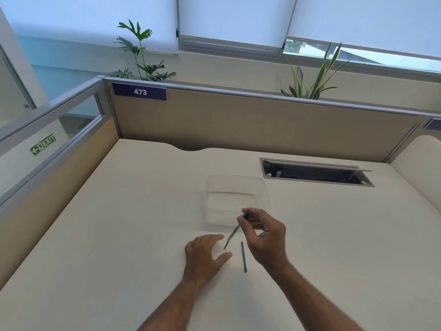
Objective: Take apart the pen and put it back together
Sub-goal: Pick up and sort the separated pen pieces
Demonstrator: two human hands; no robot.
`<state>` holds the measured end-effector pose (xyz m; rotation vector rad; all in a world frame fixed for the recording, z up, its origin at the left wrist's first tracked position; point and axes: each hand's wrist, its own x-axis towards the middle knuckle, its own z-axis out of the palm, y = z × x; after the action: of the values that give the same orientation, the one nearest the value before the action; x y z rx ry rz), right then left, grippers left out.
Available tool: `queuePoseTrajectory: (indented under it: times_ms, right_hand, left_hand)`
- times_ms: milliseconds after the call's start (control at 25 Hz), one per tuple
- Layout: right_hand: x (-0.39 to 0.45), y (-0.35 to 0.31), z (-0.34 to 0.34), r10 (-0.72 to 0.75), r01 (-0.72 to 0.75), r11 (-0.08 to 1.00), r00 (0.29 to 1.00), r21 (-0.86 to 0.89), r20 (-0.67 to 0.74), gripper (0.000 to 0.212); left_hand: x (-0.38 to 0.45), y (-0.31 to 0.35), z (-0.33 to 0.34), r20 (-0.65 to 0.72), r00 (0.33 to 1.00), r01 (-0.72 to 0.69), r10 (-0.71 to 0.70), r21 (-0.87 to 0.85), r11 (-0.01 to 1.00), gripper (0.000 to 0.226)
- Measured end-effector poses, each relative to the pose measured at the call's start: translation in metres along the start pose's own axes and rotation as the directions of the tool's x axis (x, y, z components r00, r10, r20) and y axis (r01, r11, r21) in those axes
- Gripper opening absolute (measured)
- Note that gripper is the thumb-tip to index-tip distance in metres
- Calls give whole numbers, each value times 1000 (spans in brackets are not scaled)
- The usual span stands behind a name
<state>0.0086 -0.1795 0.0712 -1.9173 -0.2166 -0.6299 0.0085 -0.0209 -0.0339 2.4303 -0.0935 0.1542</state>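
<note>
The right hand (267,237) pinches the pen barrel (235,231) near its dark upper end, tip slanting down toward seven o'clock and hovering just above the bench (119,235); the left hand (205,254) lies open, palm down, fingers spread, holding nothing, just beside the tip at about eight o'clock from it; a thin dark refill (244,256) lies loose on the bench between the two hands, at five o'clock from the barrel tip; a clear plastic container (236,199) sits behind at twelve o'clock. The pen looks light, stiff and smooth, likely slippery; the refill seems slender and prone to roll or bend, so a fingertip pinch near its middle would suit, with the barrel held firm by its thicker end.
</note>
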Motion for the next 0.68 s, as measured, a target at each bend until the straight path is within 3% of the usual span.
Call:
queuePoseTrajectory:
  times_ms: [240, 440, 560, 680]
  right_hand:
    - [0, -10, -4, -27, 28, 999, 999, 16, -23, 20]
    - [7, -17, -14, -5, 16, 997, 989, 72, -147, 15]
    - [14, -14, -19, 103, -68, 986, 966, 154, -236, 11]
    - [14, -5, -21, 287, -203, 932, 919, 300, -270, 8]
  left_hand:
    - [8, 17, 1, -57, 991, 113, -124, -159, 981, 13]
    - [8, 17, -3, -82, 990, 93, -113, -213, 973, 7]
    - [6, 22, -5, -53, 986, 134, -159, -320, 938, 4]
    - [6, 31, -6, 45, 972, 222, -232, -506, 833, 4]
